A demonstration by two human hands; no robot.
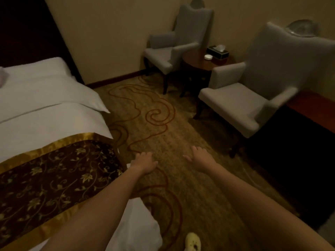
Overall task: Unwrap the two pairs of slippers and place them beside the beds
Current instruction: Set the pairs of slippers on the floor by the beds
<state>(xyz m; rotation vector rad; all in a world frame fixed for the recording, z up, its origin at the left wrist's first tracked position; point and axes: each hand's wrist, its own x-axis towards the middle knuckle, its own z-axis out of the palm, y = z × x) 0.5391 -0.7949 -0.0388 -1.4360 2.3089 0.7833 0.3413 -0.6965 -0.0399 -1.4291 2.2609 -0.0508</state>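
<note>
Both my arms reach forward over the patterned carpet beside the bed. My left hand hovers near the bed's corner, palm down, fingers loosely spread, holding nothing. My right hand is a little to its right, also palm down with its fingers apart and empty. The bed has white linen and a dark floral runner with gold trim. No wrapped slippers show in this view. A pale yellow fuzzy shoe peeks in at the bottom edge.
Two grey armchairs stand against the far wall with a round dark wood table between them, bearing a tissue box and a small white dish. A dark wooden unit is at the right.
</note>
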